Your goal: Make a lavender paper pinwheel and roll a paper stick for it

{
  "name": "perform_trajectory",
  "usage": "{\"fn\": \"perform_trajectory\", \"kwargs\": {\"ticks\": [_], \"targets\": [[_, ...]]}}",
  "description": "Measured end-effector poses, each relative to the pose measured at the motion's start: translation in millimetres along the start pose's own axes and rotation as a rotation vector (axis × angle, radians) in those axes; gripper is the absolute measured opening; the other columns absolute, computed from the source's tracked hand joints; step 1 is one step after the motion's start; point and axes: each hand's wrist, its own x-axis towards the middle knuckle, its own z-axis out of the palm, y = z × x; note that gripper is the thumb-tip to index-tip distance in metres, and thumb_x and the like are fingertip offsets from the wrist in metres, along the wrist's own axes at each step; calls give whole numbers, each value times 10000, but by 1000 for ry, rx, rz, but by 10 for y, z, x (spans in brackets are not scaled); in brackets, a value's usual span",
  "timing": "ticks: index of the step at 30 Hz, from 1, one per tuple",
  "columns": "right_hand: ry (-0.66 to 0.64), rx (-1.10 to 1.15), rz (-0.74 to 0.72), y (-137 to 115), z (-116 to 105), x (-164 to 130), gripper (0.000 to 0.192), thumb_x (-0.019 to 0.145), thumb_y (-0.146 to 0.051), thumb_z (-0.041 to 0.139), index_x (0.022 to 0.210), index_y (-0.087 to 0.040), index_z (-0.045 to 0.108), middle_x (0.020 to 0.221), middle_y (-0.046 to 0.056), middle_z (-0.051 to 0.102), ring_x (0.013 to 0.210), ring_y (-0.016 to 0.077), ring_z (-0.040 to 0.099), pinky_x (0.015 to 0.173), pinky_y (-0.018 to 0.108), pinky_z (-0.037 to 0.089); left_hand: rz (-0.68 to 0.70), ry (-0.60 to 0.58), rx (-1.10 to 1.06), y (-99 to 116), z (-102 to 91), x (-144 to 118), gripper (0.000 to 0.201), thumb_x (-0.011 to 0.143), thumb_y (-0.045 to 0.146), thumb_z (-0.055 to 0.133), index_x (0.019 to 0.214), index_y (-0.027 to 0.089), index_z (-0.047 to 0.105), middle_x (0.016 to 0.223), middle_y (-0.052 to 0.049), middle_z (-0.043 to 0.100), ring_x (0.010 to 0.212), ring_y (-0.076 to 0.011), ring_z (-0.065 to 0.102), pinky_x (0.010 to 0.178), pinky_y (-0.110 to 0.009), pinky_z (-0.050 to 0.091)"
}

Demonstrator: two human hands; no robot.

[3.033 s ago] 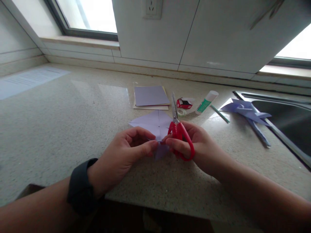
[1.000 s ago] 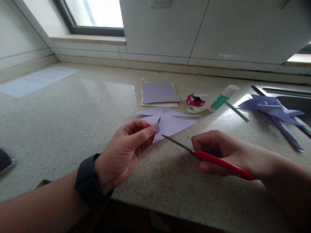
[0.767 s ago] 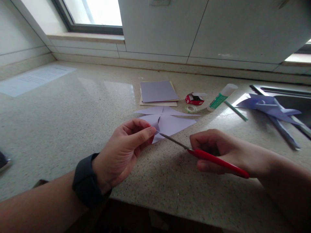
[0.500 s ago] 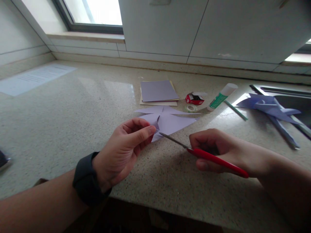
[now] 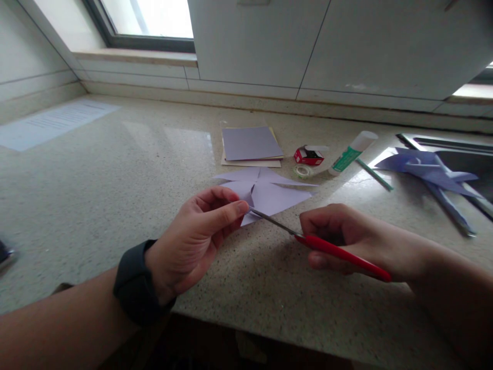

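My left hand (image 5: 213,218), with a dark watch on its wrist, pinches a corner of a purple sheet of paper (image 5: 279,198). Slits run through the sheet toward its middle, and pointed flaps spread out on the counter. Red-handled scissors (image 5: 339,254) are gripped in my right hand (image 5: 346,236), their blades pointing left. The blade tips meet the paper corner right at my left thumb. My left fingers hide part of that corner, and whether the blades are parted is hard to make out.
Behind the sheet lies a stack of square papers (image 5: 250,144). To its right are a red box (image 5: 309,155), a tape roll (image 5: 303,171), a glue stick (image 5: 352,153) and a green stick (image 5: 374,174). A purple paper pinwheel (image 5: 427,167) rests by the sink (image 5: 462,149). A printed sheet (image 5: 57,123) lies far left.
The scissors have shifted slightly left, so their tips now reach the paper at my left thumb. My left hand keeps its pinch on the corner.
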Motion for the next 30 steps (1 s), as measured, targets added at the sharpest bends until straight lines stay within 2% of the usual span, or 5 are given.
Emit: {"fn": "perform_trajectory", "kwargs": {"ticks": [14, 30], "targets": [[26, -88, -29, 16, -3, 12, 402, 854, -424, 743, 700, -203, 445, 629, -72, 409, 549, 73, 355, 456, 191, 269, 13, -26, 9, -15, -26, 20, 198, 751, 79, 852, 837, 160, 694, 794, 15, 722, 697, -68, 664, 670, -143, 563], [18, -60, -27, -5, -1, -4, 414, 841, -440, 753, 698, -206, 443, 635, -66, 413, 561, 82, 356, 460, 205, 266, 15, -40, 15, -14, -31, 11, 191, 767, 80, 841, 848, 169, 693, 817, 15, 727, 715, -73, 675, 673, -143, 568]]}}
